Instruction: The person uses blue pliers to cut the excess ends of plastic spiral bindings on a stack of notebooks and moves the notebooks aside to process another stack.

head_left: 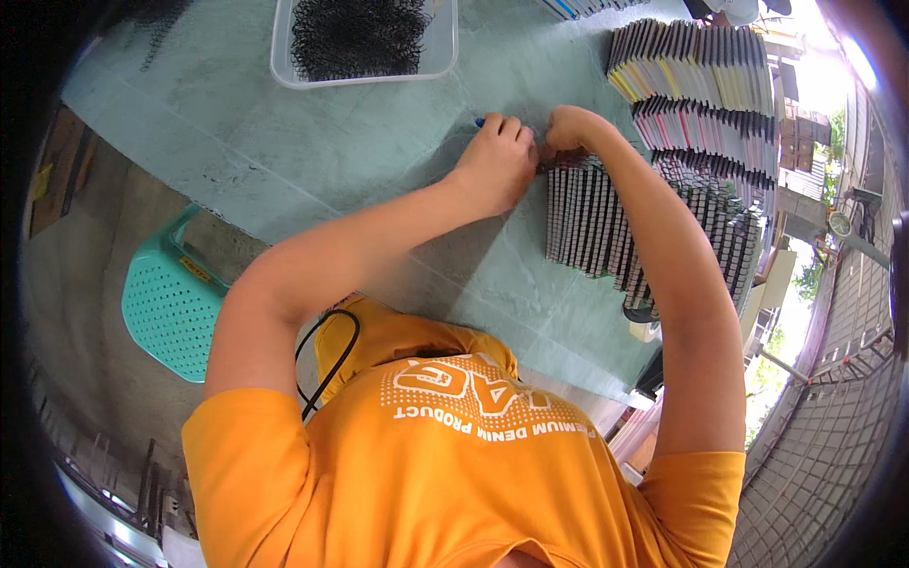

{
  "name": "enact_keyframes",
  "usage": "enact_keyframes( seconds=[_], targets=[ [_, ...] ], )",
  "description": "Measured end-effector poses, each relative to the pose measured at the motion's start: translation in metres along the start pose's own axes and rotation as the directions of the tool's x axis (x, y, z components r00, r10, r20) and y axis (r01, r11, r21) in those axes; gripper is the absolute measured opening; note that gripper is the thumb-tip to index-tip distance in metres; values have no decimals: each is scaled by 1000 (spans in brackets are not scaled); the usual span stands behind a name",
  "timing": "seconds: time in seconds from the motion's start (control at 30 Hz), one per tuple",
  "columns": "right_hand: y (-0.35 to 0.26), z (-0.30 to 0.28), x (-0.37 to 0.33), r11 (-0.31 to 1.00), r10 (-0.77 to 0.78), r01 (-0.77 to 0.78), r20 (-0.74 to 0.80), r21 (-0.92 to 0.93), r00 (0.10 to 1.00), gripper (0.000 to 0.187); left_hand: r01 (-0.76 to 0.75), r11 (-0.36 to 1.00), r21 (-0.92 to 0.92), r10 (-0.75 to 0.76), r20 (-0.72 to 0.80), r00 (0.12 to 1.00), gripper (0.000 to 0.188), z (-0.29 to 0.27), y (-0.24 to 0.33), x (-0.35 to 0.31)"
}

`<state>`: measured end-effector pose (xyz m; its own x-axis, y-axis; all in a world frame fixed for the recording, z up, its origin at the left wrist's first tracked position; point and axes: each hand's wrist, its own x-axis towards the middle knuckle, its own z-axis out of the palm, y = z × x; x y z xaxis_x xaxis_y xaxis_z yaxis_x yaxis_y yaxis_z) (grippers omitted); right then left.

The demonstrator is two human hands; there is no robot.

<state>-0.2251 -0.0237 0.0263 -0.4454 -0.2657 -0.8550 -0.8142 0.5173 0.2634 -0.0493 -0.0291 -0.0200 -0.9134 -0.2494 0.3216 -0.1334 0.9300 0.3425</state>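
My left hand (496, 165) is closed over the green tabletop, its fingers curled. The tip of a small blue object (480, 122) pokes out by its knuckles; its kind is not clear. Close by on the right, my right hand (572, 130) is bent into a fist at the far left corner of a stack of wire-bound notebooks (587, 222). A dark, blurred patch lies between the two hands, so what the fingers grip is hidden.
A clear plastic tub (365, 83) of black binding coils (360, 38) stands at the far side. More notebooks with dark edges (696, 62) are piled at the far right. A turquoise plastic stool (175, 303) is left of the table (312, 142). A black cable loop (356, 331) hangs near my waist.
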Motion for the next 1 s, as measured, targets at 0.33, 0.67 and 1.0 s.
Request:
enact_keyframes(
  seconds=[0.33, 0.67, 1.0],
  targets=[
    [7, -4, 2, 986, -120, 119, -7, -114, 993, 27, -37, 999, 15, 37, -50, 998, 16, 10, 5, 2],
    [3, 1, 2, 998, -31, 27, -73, -48, 997, 28, -31, 999, -24, 32, 49, 998, 21, -7, -9, 3],
    [0, 2, 2, 990, 9, -41, -232, -135, 973, 27, -24, 1000, 7, 24, -9, 1000, 31, -18, -7, 2]
  ],
)
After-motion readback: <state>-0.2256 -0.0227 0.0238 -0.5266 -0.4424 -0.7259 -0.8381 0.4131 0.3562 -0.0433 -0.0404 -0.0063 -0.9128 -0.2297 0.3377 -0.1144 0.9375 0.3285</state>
